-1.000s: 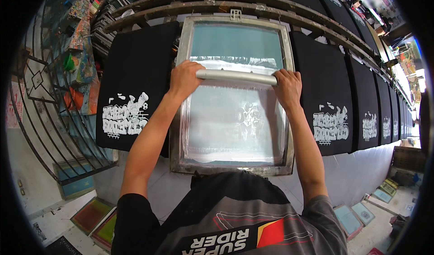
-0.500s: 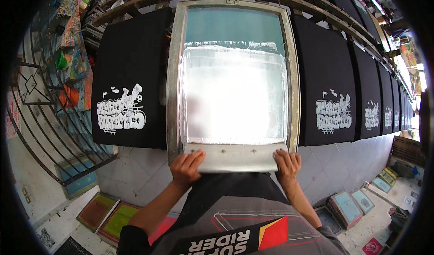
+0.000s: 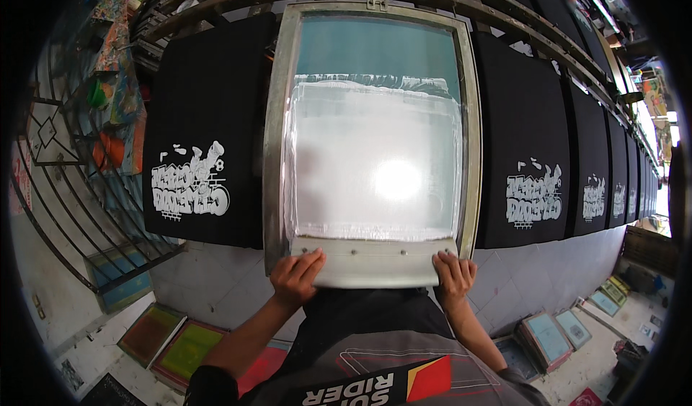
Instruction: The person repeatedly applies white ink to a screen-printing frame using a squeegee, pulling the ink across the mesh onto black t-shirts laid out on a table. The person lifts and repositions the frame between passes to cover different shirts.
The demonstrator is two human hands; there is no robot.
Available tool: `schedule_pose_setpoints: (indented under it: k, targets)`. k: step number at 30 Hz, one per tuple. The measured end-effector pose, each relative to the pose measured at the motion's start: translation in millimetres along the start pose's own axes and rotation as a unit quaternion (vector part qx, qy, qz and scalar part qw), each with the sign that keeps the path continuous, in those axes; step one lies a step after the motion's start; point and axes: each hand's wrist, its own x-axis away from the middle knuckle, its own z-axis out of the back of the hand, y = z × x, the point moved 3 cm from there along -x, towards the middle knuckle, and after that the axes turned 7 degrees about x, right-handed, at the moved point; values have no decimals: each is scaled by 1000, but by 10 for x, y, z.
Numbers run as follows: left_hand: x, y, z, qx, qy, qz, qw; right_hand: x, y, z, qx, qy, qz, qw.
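— What are the hands doing?
— The left hand (image 3: 295, 280) and right hand (image 3: 454, 276) are each closing a grip on the squeegee (image 3: 373, 260), sitting at the near edge of the screen frame (image 3: 274, 139), white ink coating the mesh (image 3: 375, 164)
— Next?
— Probably lifting the frame cleanly off the black shirt (image 3: 205, 125)

I count one screen printing frame (image 3: 371, 128) on the tabletop (image 3: 548, 276), one squeegee (image 3: 375, 260) at its near edge, and five printed black T-shirts: one (image 3: 205, 128) left, four (image 3: 530, 146) along the right. Two hands grip the squeegee.
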Motion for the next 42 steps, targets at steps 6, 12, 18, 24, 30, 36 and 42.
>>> schedule_pose_setpoints:
  k: [6,12,18,24,30,36,42]
  targets:
    - [-702,-422,-204,-40,-6,-22,999,-751,290,-441,14,65,10,998]
    - [-2001,-1037,-318,-31,-50,48,997,-2115,905,-708,33,3,33,999]
    - [-2314,-816,292,10,-200,111,973,-2299,817,-45,-23,-144,65,987]
    - [-200,-59,313,41,-81,32,995,-523,103,424,-60,-82,35,994]
    - [161,164,241,33,-39,29,998,121,-101,301,-18,-49,-13,999]
    - [-213,-199,-102,-1,-16,-6,1000,-345,75,-149,-8,13,-1,1000]
    - [-1110,-808,-367,-14,-9,-19,1000,-1415,484,-579,-16,44,25,999]
